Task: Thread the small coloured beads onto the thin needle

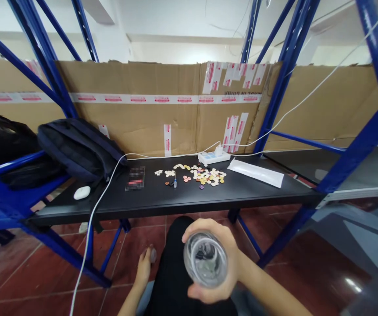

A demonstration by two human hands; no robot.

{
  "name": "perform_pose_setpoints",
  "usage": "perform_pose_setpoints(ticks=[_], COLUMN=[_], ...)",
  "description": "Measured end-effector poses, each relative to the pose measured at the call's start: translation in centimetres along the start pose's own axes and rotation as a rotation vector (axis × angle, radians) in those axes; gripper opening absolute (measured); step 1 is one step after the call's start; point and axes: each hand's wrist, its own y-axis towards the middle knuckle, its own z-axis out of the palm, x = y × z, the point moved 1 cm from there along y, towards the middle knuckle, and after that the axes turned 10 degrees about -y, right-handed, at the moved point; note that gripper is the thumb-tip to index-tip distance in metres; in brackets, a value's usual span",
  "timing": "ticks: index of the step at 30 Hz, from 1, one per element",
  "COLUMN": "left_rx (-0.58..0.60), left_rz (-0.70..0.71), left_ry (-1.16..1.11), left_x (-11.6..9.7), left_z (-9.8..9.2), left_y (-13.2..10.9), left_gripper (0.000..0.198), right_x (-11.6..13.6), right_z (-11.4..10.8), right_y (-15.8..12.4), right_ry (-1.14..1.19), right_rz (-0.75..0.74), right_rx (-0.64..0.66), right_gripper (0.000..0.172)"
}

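Observation:
My right hand point(220, 259) is wrapped round a clear cup point(206, 260) held above my lap. I look down into its round mouth, where dark and pale reflections show; whether there is liquid in it I cannot tell. Lower left, beside my leg, my left hand point(144, 264) is closed on a small round greyish cap point(153, 255), which shows past its fingers. Both hands are below the front edge of the black table point(162, 199), apart from what lies on it.
Several small buttons point(210, 175) in white, yellow and pink lie spread on the table, near a small blue-handled tool point(175, 183). Behind are a white power strip point(213, 156) and white packet point(256, 172). A backpack point(80, 147), white case point(81, 192) and hanging cable point(92, 215) are at left.

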Motion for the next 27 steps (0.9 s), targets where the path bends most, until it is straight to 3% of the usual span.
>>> perform_pose_setpoints(ticks=[3,7,11,16,19,24,27], left_rx=[-0.047,0.296,0.435,0.628,0.624,0.614,0.599], left_rz=[0.078,0.314,0.510,0.645,0.720,0.944,0.970], left_ry=[-0.028,-0.050,-0.136,-0.123,-0.003,0.211,0.260], left_x=[-0.4,-5.9,-10.7,-11.0,-10.9,-12.6,-13.5], left_z=[0.6,2.6,3.9,3.7,3.1,2.9,2.9], left_y=[0.3,-2.8,-6.9,-8.6,-8.5,-8.7,-8.8], left_gripper=[0.050,0.047,0.032,0.029,0.033,0.039,0.038], right_x=[-2.0,-4.1,-5.2,-5.6,-5.6,-5.6,-5.7], right_z=[0.6,0.8,1.1,1.6,1.7,2.0,2.1], right_y=[-3.2,-6.0,-7.1,-7.4,-7.5,-7.6,-7.7], right_ry=[0.000,-0.071,-0.084,-0.043,-0.067,-0.132,-0.135], right_rz=[0.172,0.396,0.519,0.583,0.595,0.621,0.634], right_rx=[0.029,0.168,0.243,0.310,0.344,0.385,0.385], right_gripper=[0.067,0.057,0.057,0.057,0.059,0.058,0.057])
